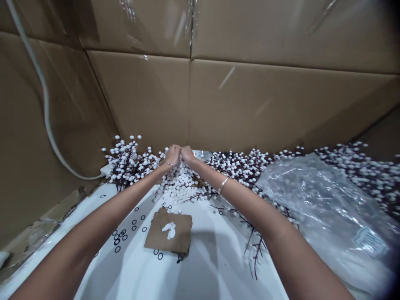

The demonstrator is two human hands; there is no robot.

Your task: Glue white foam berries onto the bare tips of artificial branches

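Smooth white worktop (200,279) sat inside brown cardboard walls (250,104). White-berried, dark-stemmed branches (237,166) ran left-right as a band along the far edge; the left end's tips pointed up. Heap of small white balls (179,183) lay just below left hand (173,154) and right hand (188,155). Both grips curled, side by side; couldn't tell what they held.

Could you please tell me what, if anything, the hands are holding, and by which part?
It cannot be told: the left hand and right hand are close together by the white berries, and their curled fingers hide any hold.
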